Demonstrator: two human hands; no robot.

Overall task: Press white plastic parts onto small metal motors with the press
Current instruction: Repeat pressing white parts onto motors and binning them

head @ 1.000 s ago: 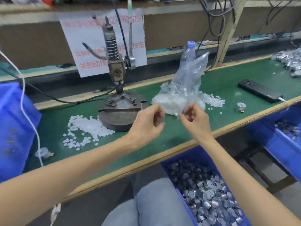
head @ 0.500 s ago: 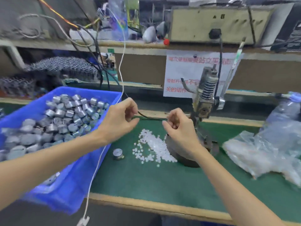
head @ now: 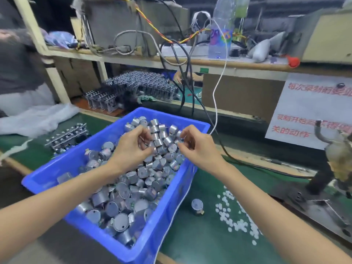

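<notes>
Left hand (head: 131,149) and right hand (head: 198,147) hover with fingers curled above motors (head: 122,189) in bin (head: 62,166), hold unconfirmed; motors judged rigid, slick, dense: pinch across the round wall.

white paper sign (head: 312,105), red "每次录制前", "关的动作"

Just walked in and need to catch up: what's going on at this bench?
A person's left hand and right hand are in the blue bin, curled among the metal motors; whether either holds one is unclear. One lone motor stands on the green mat beside loose white plastic parts. The press sits untouched.
</notes>
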